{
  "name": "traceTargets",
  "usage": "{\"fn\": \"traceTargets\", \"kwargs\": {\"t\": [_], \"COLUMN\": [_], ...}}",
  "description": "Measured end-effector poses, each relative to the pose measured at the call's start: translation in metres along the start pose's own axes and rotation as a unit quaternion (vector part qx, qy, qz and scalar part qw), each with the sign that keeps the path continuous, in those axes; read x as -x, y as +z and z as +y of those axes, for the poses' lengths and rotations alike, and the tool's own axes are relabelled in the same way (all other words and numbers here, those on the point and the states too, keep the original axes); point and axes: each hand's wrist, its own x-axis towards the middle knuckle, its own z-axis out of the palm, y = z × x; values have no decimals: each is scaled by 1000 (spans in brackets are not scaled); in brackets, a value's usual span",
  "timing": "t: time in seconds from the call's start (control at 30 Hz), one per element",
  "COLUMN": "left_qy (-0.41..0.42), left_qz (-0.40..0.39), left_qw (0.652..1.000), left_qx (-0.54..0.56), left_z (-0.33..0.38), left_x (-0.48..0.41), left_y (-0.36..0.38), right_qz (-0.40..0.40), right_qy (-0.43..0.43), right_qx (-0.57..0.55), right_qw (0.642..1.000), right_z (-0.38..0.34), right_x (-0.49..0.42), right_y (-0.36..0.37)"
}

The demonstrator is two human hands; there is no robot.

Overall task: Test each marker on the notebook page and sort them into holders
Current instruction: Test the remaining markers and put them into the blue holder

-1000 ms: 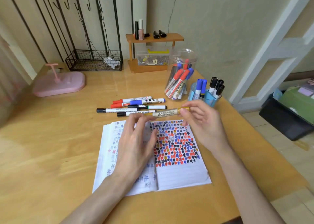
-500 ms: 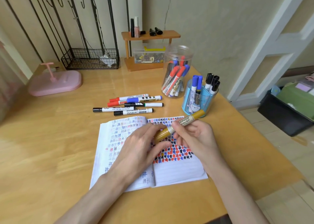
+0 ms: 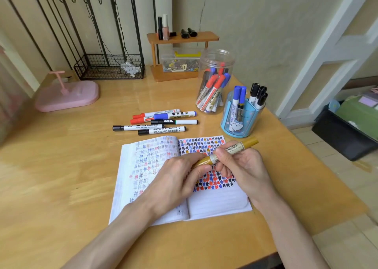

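Apparently the right hand [image 3: 243, 166] is grasping the gold marker [image 3: 233, 148] while the left hand [image 3: 176, 178] is pinching its cap [image 3: 202, 162] above the notebook [image 3: 216, 203]; uncapping is probably starting, needing a straight pull.

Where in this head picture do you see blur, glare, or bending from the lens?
Head view: the wide lens bows the rack bars; the table is smeared at its left edge, with soft glare behind the loose markers; the gold marker, left hand and right hand look fairly sharp.
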Motion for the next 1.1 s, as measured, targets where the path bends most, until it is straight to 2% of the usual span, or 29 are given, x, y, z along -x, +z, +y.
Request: {"fn": "traceTargets", "kwargs": {"t": [0.23, 0.37, 0.57, 0.73, 0.87, 1.03, 1.1], "left_qy": [-17, -28, 8, 14, -40, -30, -18], "left_qz": [-46, -46, 51, 54, 74, 50, 39], "left_qw": [996, 994, 999, 998, 996, 998, 998], "left_qx": [74, 100, -16, -32, -25, -34, -54], "left_z": [-1, -2, 4, 4, -11, -7, -5], "left_x": [1, 0, 3, 4, 6, 2, 5], "left_y": [-4, -5, 0, 2, -9, -5, -1], "right_qz": [-7, 11, 92, 112, 235, 147, 139], "right_qy": [-11, -20, -5, 9, 34, 59, 75], "right_qx": [10, 14, 9, 5, -48, 20, 23], "right_qw": [1000, 1000, 996, 994, 970, 987, 987], "right_z": [-1, -3, -3, -2, -6, -3, 0], "right_x": [5, 6, 7, 8, 4, 13, 18], "right_y": [0, 0, 6, 8, -24, -38, -36]}}
